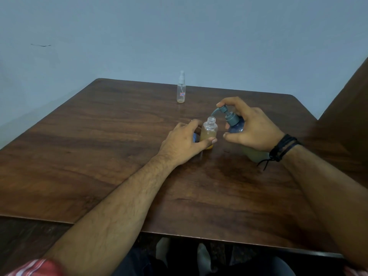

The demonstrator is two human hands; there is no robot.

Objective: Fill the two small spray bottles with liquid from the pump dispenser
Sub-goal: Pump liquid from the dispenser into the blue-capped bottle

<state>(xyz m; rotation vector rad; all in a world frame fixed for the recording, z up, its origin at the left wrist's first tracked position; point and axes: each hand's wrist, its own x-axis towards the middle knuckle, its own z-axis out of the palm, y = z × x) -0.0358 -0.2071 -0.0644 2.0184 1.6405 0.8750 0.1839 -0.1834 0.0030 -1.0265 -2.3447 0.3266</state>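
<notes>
A small clear bottle (209,130) stands uncapped on the brown wooden table (99,136), holding yellowish liquid to about half its height. My left hand (184,140) grips its lower part. My right hand (252,129) wraps the blue pump dispenser (234,122), with the forefinger on the pump head. The grey spout points down toward the open neck of the small bottle. A second small spray bottle (181,89), clear with its white sprayer on, stands alone near the table's far edge, with a little liquid at its bottom.
A small blue object (195,138) peeks out behind my left hand, mostly hidden. A pale blue wall rises behind the table. A dark wooden panel (350,104) stands at the right. Knees show under the near table edge.
</notes>
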